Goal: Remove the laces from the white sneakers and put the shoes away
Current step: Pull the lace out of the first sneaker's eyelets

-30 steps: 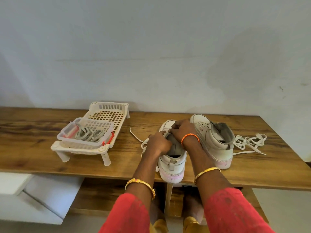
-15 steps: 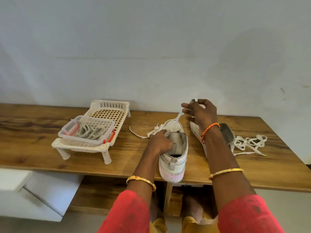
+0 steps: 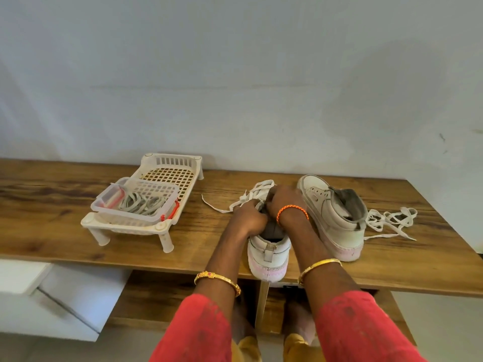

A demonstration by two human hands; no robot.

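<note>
Both hands are down on the near white high-top sneaker; the left hand curls its fingers over the shoe's left side near the tongue, gripping it; the right hand, orange thread band at the wrist, sits just past it with fingers curled in at the lacing, though exactly what they pinch is hidden between the two hands; the hands touch each other over the shoe's opening. The sneaker stands on the wooden bench, heel and pink-tinged sole at the front edge, toe pointing to the wall; its flat white lace spills loose from under the fingers, loops bunched at the toe and one end trailing left across the wood. Just right stands the second white high-top sneaker, upright, no lace visible in its eyelets; beside its heel, a loose white lace lies in a tangle on the bench. Out to the left, well apart, a white plastic lattice rack on short legs; resting on it, a small clear plastic basket with red clips holding coiled grey laces.
</note>
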